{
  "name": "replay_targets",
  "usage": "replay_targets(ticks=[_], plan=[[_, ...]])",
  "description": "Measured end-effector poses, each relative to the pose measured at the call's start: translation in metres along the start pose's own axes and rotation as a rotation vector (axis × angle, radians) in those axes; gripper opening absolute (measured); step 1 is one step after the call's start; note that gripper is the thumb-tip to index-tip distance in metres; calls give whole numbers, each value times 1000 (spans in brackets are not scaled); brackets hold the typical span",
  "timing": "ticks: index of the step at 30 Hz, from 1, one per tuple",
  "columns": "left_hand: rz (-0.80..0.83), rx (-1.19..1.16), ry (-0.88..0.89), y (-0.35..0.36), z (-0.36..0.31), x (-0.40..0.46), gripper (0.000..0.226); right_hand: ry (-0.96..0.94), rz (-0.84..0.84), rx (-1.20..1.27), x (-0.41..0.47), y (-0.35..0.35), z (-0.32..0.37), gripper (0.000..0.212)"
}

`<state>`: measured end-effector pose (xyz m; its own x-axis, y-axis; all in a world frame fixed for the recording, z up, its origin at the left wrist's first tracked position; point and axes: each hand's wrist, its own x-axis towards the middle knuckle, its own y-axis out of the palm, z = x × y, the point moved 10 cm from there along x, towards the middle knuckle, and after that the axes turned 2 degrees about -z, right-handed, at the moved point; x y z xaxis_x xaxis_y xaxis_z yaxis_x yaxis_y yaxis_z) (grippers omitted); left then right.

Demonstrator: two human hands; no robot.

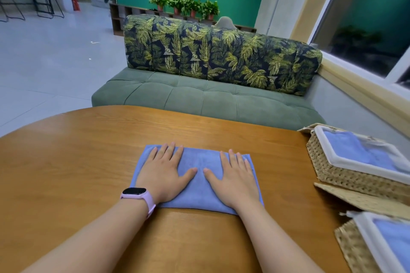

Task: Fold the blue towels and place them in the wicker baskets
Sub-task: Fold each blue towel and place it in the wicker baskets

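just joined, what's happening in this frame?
A person is pressing both hands flat on a folded blue towel lying on the wooden table. The left hand covers its left half, the right hand its right half, fingers straight, as if smoothing it. Two wicker baskets sit at the table's right edge, the far basket and the near basket, each already holding blue cloth. This towel is not in a basket yet.

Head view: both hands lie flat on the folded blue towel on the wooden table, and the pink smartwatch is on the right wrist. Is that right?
Not quite. The head view shows the pink smartwatch on the left wrist, not the right. The rest holds: the left hand and the right hand lie flat, fingers straight, on the folded blue towel on the wooden table.
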<state>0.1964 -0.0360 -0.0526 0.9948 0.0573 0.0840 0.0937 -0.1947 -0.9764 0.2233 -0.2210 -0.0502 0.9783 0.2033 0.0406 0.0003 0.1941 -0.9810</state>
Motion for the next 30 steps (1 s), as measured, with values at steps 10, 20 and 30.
replay_targets(ticks=[10, 20, 30], plan=[[-365, -31, 135, -45, -29, -102, 42, 72, -15, 2, -80, -9, 2, 84], [47, -202, 35, -15, -19, -122, 54, 116, 206, 240, -121, -15, -15, 61], [176, -39, 270, -2, -92, -59, 47, 33, 200, -110, -206, -53, 17, 57]])
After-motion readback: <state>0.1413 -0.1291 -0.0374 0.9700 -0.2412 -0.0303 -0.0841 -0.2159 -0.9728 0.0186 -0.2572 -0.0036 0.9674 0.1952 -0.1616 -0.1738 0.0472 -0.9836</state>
